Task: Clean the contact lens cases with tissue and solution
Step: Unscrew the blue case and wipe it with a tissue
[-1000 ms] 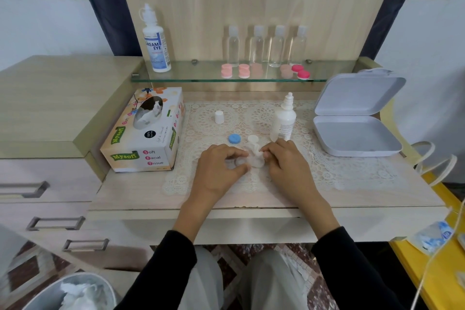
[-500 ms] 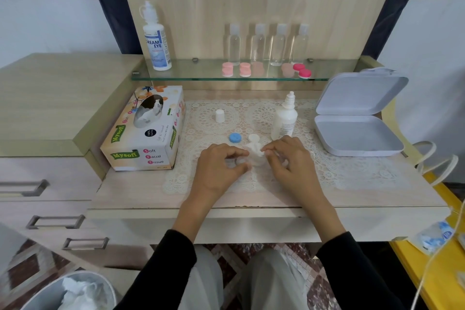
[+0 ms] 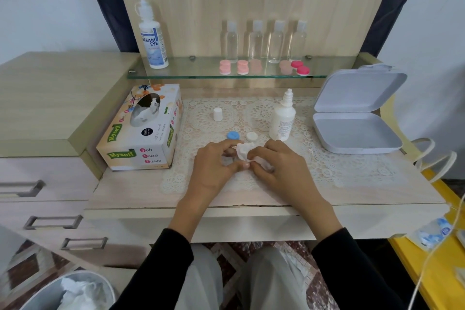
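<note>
At the far left, a bin (image 3: 75, 292) on the floor holds crumpled white tissues, and a tissue box (image 3: 143, 128) stands on the tabletop (image 3: 352, 184). Moving right, a small white cap (image 3: 218, 114) sits on the lace mat, with a blue lid (image 3: 233, 135) and a white lid (image 3: 252, 136) lying nearer the hands, both off their case. The left hand (image 3: 214, 166) curls its fingers and thumb round the lens case (image 3: 227, 158), which is mostly hidden. The right hand (image 3: 281, 166) pinches a wad of tissue (image 3: 244, 151) against it. Just behind stands the solution bottle (image 3: 283, 118), uncapped. This looks like the wiping step on one case, midway through the task: the lids are not yet back on. Whether the pink cases (image 3: 242, 66) on the glass shelf (image 3: 201, 75) are already cleaned cannot be told. An open white box (image 3: 352, 118) lies at the right.
</note>
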The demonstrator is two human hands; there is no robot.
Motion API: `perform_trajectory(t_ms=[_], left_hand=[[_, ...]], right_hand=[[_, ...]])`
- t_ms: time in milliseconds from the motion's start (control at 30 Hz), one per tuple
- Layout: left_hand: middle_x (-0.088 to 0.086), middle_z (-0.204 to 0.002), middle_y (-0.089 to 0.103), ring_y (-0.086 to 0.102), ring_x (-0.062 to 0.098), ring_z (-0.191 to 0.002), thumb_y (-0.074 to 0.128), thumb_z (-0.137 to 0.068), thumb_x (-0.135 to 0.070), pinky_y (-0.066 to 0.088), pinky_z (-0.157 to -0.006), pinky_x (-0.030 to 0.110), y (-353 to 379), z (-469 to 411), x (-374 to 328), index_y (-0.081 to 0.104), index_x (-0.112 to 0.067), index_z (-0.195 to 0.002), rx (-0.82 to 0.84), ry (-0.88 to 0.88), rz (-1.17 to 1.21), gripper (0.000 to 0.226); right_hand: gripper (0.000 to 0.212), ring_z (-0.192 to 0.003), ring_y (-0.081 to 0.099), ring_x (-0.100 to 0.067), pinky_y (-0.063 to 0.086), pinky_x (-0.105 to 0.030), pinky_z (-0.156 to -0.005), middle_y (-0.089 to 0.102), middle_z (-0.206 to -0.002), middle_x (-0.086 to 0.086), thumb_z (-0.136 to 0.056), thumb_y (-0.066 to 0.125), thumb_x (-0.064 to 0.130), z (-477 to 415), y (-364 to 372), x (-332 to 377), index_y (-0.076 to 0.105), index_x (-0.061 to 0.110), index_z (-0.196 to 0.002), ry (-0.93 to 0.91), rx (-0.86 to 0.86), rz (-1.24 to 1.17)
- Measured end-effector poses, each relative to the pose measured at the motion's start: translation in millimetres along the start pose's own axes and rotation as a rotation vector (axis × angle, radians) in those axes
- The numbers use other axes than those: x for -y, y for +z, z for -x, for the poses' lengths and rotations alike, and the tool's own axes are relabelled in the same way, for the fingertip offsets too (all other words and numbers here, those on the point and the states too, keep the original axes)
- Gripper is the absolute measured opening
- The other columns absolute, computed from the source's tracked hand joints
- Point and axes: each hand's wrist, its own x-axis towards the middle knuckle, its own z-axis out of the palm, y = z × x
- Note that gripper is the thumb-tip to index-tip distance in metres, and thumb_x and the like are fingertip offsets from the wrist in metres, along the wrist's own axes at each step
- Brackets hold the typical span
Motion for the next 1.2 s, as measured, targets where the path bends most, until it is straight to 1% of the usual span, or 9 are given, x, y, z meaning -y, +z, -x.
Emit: perform_trajectory(t_ms=[267,367,467,567,700,833,967,1067,1200], left_hand=[[-0.012,-0.079,0.06,0.058,0.005,-0.085,0.084,-0.066,-0.024,0.033,-0.074,-0.002,1.6,0.5,-0.3,0.066,-0.024,-0.111,-0.007,-0.025,0.009,0.048],[-0.01,-0.084,0.065,0.06,0.004,-0.087,0.084,-0.068,-0.024,0.035,-0.076,0.0,1.6,2.1,0.7,0.066,-0.025,-0.111,-0.001,-0.01,0.026,0.047],[-0.01,-0.092,0.068,0.062,-0.001,-0.089,0.083,-0.068,-0.025,0.039,-0.081,0.003,1.2,3.7,1.6,0.067,-0.027,-0.108,-0.021,0.028,0.052,0.043],[-0.011,-0.096,0.068,0.062,-0.003,-0.084,0.082,-0.07,-0.022,0.046,-0.08,0.009,1.0,4.8,-1.1,0.069,-0.021,-0.106,-0.039,0.069,0.119,0.038],[-0.008,-0.098,0.07,0.065,0.002,-0.087,0.08,-0.071,-0.022,0.05,-0.081,0.016,-1.1,5.8,-2.1,0.072,-0.02,-0.102,-0.05,0.12,0.168,0.032],[-0.003,-0.094,0.071,0.067,0.007,-0.086,0.08,-0.069,-0.023,0.053,-0.081,0.023,0.0,6.9,-0.8,0.074,-0.016,-0.097,-0.055,0.164,0.2,0.03],[-0.002,-0.092,0.071,0.068,0.009,-0.085,0.08,-0.068,-0.024,0.055,-0.081,0.028,1.9,6.9,1.2,0.074,-0.015,-0.097,-0.062,0.172,0.231,0.031],[-0.002,-0.091,0.072,0.068,0.008,-0.086,0.083,-0.068,-0.013,0.056,-0.082,0.031,3.1,7.2,1.5,0.075,-0.016,-0.096,-0.047,0.166,0.228,0.03],[-0.003,-0.089,0.072,0.068,0.008,-0.084,0.083,-0.068,-0.014,0.056,-0.081,0.031,3.4,7.2,1.6,0.075,-0.016,-0.096,-0.043,0.184,0.205,0.029]], right_hand=[[0.027,-0.071,0.041,-0.005,0.04,-0.027,-0.055,0.047,-0.081,0.011,-0.081,0.043,0.044,-0.6,-1.0,-0.3,0.062,0.028,-0.091,0.064,0.071,-0.064],[0.026,-0.079,0.048,-0.001,0.039,-0.02,-0.064,0.053,-0.087,0.009,-0.079,0.051,0.041,-2.1,-4.0,-5.1,0.067,0.022,-0.09,0.156,0.025,-0.293],[0.007,-0.083,0.055,-0.003,0.038,-0.012,-0.069,0.061,-0.089,0.006,-0.082,0.068,0.021,-3.8,-8.0,-11.9,0.07,0.017,-0.086,0.319,-0.12,-0.532],[0.01,-0.075,0.06,-0.005,0.044,-0.017,-0.066,0.068,-0.087,0.005,-0.086,0.069,0.014,-2.3,-11.2,-14.6,0.072,0.017,-0.095,0.454,-0.159,-0.623],[0.015,-0.055,0.059,-0.018,0.049,-0.026,-0.057,0.067,-0.066,-0.012,-0.089,0.066,0.009,-1.3,-12.9,-11.3,0.073,0.013,-0.101,0.474,-0.071,-0.791],[0.018,-0.069,0.065,-0.026,0.049,-0.028,-0.057,0.07,-0.081,-0.015,-0.093,0.054,-0.001,-1.9,-23.2,-6.4,0.069,-0.004,-0.102,0.587,0.066,-1.237],[0.024,-0.09,0.07,-0.028,0.057,-0.029,-0.068,0.07,-0.111,-0.012,-0.092,0.056,0.004,-3.1,-32.8,-15.5,0.067,0.0,-0.113,0.526,0.185,-1.219],[0.027,-0.089,0.071,-0.027,0.057,-0.027,-0.069,0.07,-0.111,-0.013,-0.088,0.061,0.004,-2.9,-31.7,-15.6,0.067,0.001,-0.115,0.497,0.216,-1.17],[0.026,-0.079,0.072,-0.031,0.058,-0.027,-0.068,0.071,-0.103,-0.019,-0.086,0.062,-0.002,-1.9,-29.0,-14.8,0.067,-0.003,-0.111,0.487,0.168,-1.148]])
